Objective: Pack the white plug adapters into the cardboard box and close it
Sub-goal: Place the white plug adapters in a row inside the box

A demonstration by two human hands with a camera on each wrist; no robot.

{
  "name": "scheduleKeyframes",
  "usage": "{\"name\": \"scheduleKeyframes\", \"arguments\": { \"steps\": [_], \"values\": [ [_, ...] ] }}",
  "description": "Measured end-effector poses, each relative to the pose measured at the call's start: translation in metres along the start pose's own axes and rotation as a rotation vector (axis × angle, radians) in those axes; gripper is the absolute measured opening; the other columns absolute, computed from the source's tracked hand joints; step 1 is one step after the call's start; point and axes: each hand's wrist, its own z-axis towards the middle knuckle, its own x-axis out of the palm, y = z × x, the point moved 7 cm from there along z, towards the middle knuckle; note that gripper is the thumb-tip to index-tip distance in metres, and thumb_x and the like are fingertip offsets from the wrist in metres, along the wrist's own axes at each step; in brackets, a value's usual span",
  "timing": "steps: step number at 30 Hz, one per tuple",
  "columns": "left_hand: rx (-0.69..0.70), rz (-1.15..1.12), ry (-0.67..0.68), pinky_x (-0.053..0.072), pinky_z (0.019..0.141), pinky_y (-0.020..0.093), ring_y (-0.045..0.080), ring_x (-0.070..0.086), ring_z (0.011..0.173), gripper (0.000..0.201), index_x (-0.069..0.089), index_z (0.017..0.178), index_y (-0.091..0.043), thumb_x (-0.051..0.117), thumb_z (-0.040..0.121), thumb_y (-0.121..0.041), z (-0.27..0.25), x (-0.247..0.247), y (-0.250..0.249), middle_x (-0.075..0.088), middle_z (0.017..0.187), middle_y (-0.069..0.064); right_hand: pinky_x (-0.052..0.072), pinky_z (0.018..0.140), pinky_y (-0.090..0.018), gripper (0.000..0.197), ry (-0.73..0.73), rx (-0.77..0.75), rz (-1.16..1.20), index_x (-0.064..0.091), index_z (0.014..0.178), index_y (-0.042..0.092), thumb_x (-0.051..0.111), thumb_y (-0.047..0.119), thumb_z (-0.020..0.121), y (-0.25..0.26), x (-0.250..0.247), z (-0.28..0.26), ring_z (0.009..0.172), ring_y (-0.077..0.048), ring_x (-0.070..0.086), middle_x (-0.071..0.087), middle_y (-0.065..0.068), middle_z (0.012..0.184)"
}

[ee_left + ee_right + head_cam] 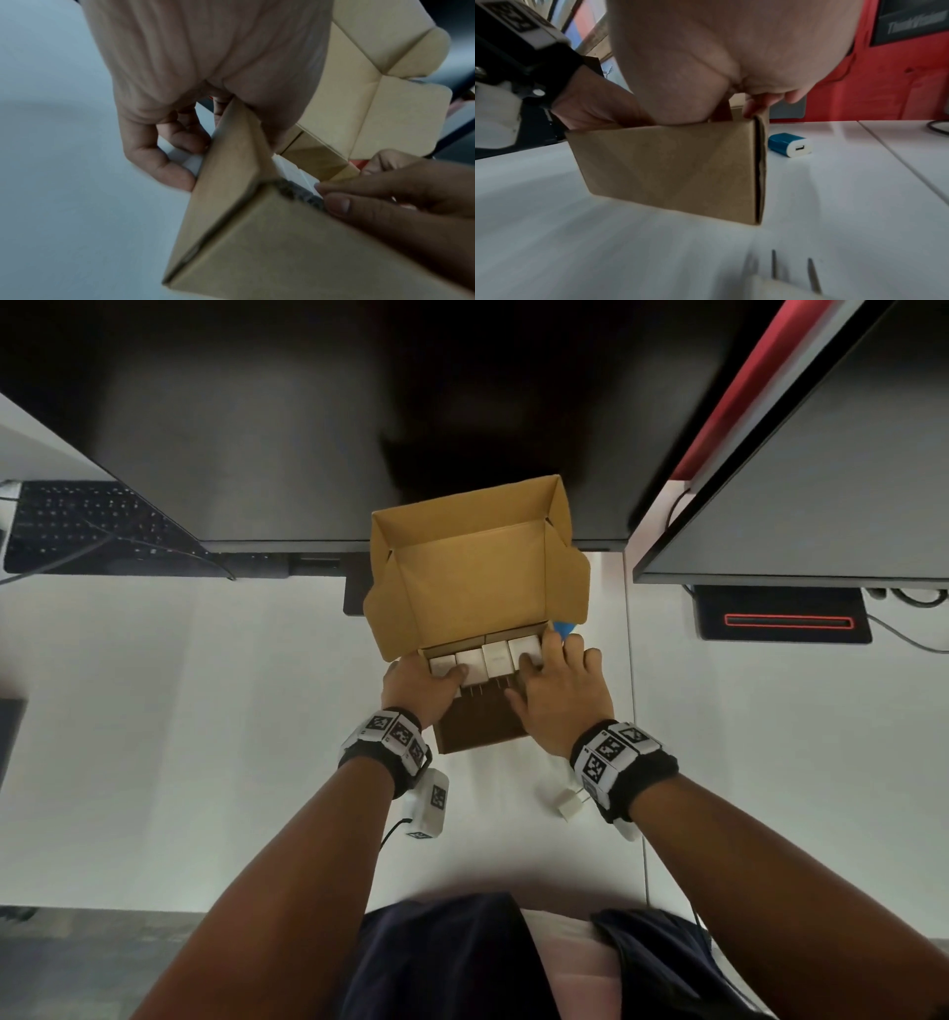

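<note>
Left of the box (464,580), the left hand (418,683) grips its left wall, thumb on an adapter; four adapters (485,660) line its far side; the right hand (557,688) rests flat on the rightmost; one adapter (569,803) lies nearer than the box; a blue charger (789,145) sits right of it

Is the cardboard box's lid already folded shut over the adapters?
No: in the head view the cardboard box has its lid standing open, with the white plug adapters exposed in a row inside.
</note>
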Motion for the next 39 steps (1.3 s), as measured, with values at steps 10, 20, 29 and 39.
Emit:
{"name": "scheduleKeyframes", "arguments": {
  "steps": [10, 20, 29, 39],
  "values": [
    [-0.037, -0.037, 0.05, 0.053, 0.083, 0.038, 0.034, 0.063, 0.096, 0.026, 0.062, 0.107, -0.007, 0.061, 0.088, -0.024, -0.007, -0.003, 0.001, 0.071, 0.103, 0.014, 0.05, 0.071, -0.039, 0.014, -0.229, -0.015, 0.552, 0.07, 0.096, 0.012, 0.059, 0.021, 0.092, -0.044, -0.008, -0.04, 0.081, -0.023, 0.052, 0.052, -0.005, 0.091],
    [-0.044, -0.068, 0.027, 0.051, 0.092, 0.041, 0.036, 0.062, 0.108, 0.027, 0.059, 0.111, -0.015, 0.062, 0.087, -0.026, -0.011, -0.005, 0.0, 0.072, 0.109, 0.011, 0.051, 0.066, -0.031, 0.037, -0.008, 0.161, 0.772, 0.063, 0.113, 0.025, 0.074, 0.045, 0.083, -0.09, 0.05, -0.111, 0.076, -0.009, 0.056, 0.053, 0.005, 0.097],
    [-0.046, -0.069, 0.024, 0.046, 0.083, 0.038, 0.036, 0.063, 0.102, 0.024, 0.057, 0.107, -0.015, 0.061, 0.086, -0.025, -0.014, -0.006, 0.0, 0.071, 0.104, 0.012, 0.055, 0.078, -0.037, 0.053, 0.08, 0.394, 0.792, 0.057, 0.129, 0.02, 0.07, 0.043, 0.083, -0.083, 0.057, -0.101, 0.081, -0.02, 0.064, 0.065, 0.004, 0.082],
    [-0.039, -0.075, 0.028, 0.048, 0.078, 0.038, 0.033, 0.063, 0.096, 0.021, 0.056, 0.105, -0.015, 0.061, 0.086, -0.023, -0.014, -0.005, -0.001, 0.07, 0.1, 0.012, 0.054, 0.065, -0.016, 0.029, -0.282, 0.275, 1.031, 0.055, 0.095, 0.018, 0.079, 0.014, 0.079, -0.081, -0.023, -0.062, 0.076, -0.012, 0.065, 0.065, 0.001, 0.085]
  ]
}}
